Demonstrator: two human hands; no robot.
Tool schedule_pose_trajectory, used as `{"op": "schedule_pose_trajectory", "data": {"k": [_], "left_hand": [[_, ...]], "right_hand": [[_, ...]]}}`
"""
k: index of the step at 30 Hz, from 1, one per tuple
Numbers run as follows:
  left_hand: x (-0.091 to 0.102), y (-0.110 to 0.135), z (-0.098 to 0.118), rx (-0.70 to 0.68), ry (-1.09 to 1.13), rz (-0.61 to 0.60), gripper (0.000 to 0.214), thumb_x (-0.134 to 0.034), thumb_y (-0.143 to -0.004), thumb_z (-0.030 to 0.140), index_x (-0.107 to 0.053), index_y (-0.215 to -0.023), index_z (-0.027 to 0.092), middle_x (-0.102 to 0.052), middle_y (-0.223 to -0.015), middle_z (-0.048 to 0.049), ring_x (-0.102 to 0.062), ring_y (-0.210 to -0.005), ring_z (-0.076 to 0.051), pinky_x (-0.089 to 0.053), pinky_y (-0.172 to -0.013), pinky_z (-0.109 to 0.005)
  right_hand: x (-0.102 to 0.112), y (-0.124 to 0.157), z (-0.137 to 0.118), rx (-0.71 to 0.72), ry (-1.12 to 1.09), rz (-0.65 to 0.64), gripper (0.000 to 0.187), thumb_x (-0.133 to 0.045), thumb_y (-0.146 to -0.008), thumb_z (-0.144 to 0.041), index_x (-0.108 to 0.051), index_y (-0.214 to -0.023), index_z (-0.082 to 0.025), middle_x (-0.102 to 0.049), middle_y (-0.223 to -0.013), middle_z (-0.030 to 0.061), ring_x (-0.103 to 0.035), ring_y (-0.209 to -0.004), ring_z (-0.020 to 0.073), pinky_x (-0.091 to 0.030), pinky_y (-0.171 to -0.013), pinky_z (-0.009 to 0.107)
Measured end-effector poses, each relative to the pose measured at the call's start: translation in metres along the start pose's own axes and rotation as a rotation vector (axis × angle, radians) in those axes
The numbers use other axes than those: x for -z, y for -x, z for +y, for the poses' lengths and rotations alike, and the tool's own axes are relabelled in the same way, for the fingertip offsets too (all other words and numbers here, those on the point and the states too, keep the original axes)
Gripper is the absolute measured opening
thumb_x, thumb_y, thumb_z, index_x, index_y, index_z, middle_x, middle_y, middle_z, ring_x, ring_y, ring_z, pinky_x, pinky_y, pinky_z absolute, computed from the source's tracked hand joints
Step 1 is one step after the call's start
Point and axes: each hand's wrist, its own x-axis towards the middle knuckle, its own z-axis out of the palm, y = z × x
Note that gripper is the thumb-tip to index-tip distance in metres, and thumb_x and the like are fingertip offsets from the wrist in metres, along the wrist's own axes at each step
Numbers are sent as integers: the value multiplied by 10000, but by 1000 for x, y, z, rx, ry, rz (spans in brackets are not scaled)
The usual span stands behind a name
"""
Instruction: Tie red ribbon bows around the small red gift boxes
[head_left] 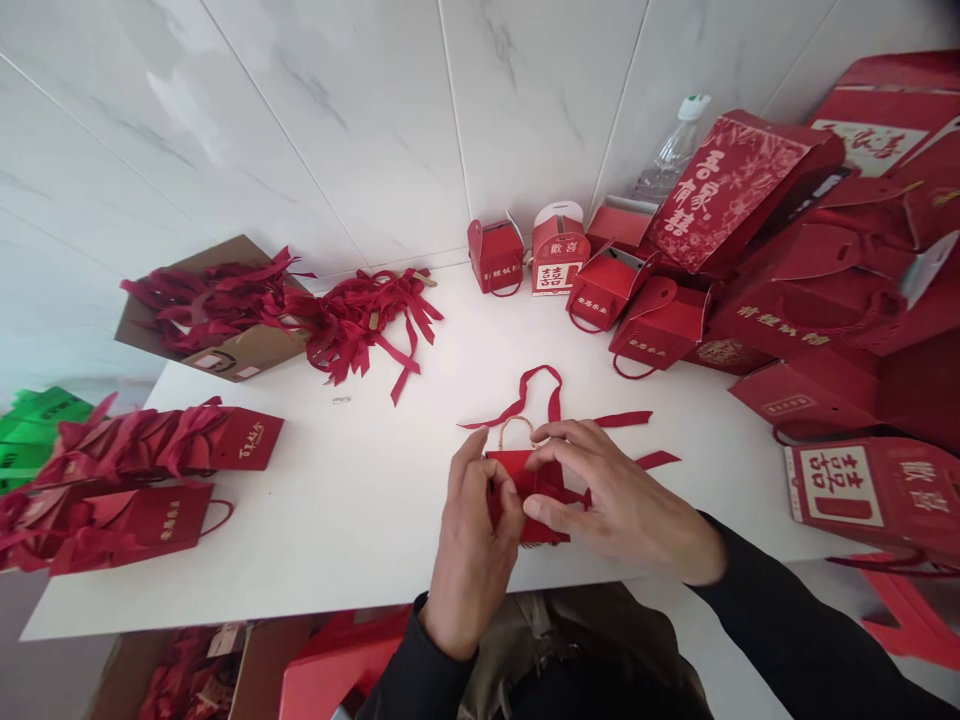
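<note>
A small red gift box (514,461) with a gold cord handle (517,421) sits near the table's front edge, between my two hands. My left hand (476,530) grips its left side, fingers bent and the thumb against the box. From the right, my right hand (622,490) has its thumb and curved fingers on the box. Just behind the box a dark red ribbon (555,385) lies looped on the table. Ribbon ends stick out to the right, past my right hand. My hands hide much of the box's front and sides.
On the white table (352,500), a cardboard box (251,365) of ribbons stands back left, with a ribbon pile (360,320) beside it. Ribboned red boxes (251,440) line the left. Many red boxes (750,190) and a plastic bottle (671,150) crowd the right. A tiled wall (375,120) stands behind.
</note>
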Motion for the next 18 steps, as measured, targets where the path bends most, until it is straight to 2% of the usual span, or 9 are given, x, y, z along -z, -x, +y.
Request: {"op": "schedule_pose_trajectory", "data": {"k": [2, 4, 6, 8, 11, 14, 15, 18], "left_hand": [[3, -1, 1, 88, 62, 85, 104, -465, -969, 167, -540, -912, 211, -571, -1322, -119, -543, -1310, -237, -524, -970, -402], [5, -2, 3, 124, 90, 143, 131, -465, -985, 222, -558, -893, 211, -593, -1260, -103, -601, -1199, -215, -526, -950, -393], [7, -2, 5, 97, 86, 157, 152, -476, -986, 249, -569, -872, 210, -611, -1182, -93, -610, -1150, -210, -522, -942, -385], [7, 0, 6, 63, 92, 151, 153, -484, -982, 244, -572, -862, 209, -615, -1152, -91, -604, -1142, -214, -518, -944, -383], [6, 6, 5, 33, 73, 116, 98, -542, -948, 224, -579, -1039, 220, -593, -1207, -101, -585, -1151, -224, -517, -945, -392], [3, 14, 1, 2, -24, 32, 424, -638, -867, 194, -514, -1271, 226, -570, -1223, -111, -580, -1109, -232, -526, -918, -394], [1, 17, 0, 10, -35, 37, 417, -635, -866, 189, -522, -1266, 224, -581, -1178, -102, -593, -1053, -220, -534, -889, -379], [-2, 22, -3, 134, 88, 147, 207, -558, -940, 223, -573, -1146, 217, -610, -1024, -67, -618, -885, -168, -547, -770, -301]], "right_hand": [[1, -1, 1, 1, 25, 17, 175, -696, -917, -353, -634, -1014, -222, -598, -1241, 107, -561, -1184, 303, -517, -965, 486], [1, -2, -2, 42, 31, 40, 189, -697, -924, -346, -631, -1050, -222, -607, -1238, 107, -560, -1179, 303, -503, -972, 490], [-2, -5, -8, 106, -14, 54, 185, -662, -957, -325, -617, -1101, -219, -633, -1203, 98, -570, -1152, 279, -489, -984, 469], [-5, -8, -15, 135, -76, 59, 78, -588, -1001, -268, -612, -1053, -214, -671, -1071, 72, -603, -1049, 240, -499, -944, 420], [-7, -10, -19, 80, -130, 104, 114, -527, -1025, -232, -596, -936, -215, -670, -940, 49, -615, -938, 218, -512, -867, 374], [-4, -7, -17, 5, -143, 116, 145, -512, -1038, -270, -587, -925, -221, -662, -979, 48, -618, -940, 212, -517, -864, 359], [-4, -6, -15, -6, -133, 105, 158, -507, -1041, -272, -582, -912, -221, -658, -974, 44, -618, -932, 208, -520, -861, 355], [-5, -3, -13, 23, -10, 80, 154, -538, -1022, -230, -594, -880, -209, -643, -958, 45, -608, -928, 215, -518, -859, 369]]}}
